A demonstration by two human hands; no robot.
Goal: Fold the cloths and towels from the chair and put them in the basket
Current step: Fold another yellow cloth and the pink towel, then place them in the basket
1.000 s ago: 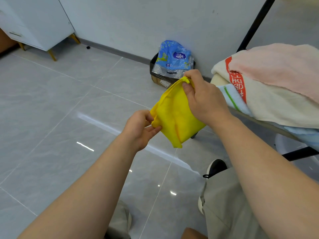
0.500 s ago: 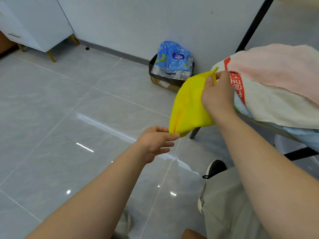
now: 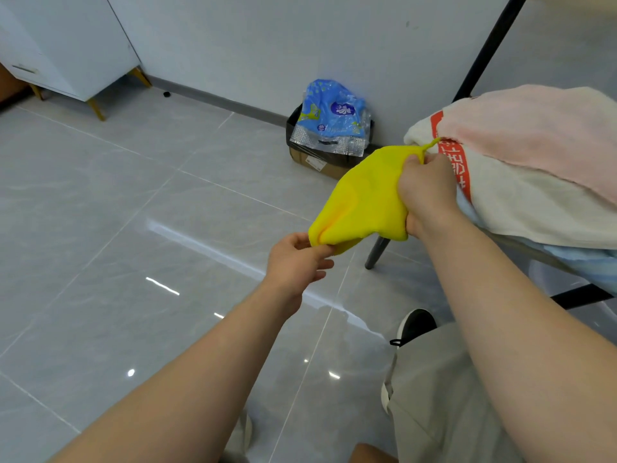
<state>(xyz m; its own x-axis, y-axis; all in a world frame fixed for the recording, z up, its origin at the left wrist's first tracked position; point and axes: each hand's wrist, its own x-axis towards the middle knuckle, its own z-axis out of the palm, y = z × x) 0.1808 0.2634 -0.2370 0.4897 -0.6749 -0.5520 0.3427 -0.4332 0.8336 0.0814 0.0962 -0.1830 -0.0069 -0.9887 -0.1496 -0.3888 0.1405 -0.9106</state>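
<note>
Yellow cloth (image 3: 364,195): held in the air between both hands, over the grey tiled floor (image 3: 140,228), just left of the chair pile
Right hand (image 3: 425,192): fingers curled tight round the cloth's upper end
Left hand (image 3: 297,262): thumb and fingers pinch the cloth's lower corner
Chair pile: pink towel (image 3: 541,135) on top of a cream towel (image 3: 534,208) with a red band
By the wall: blue plastic pack (image 3: 334,118) on a cardboard box (image 3: 312,160)
</note>
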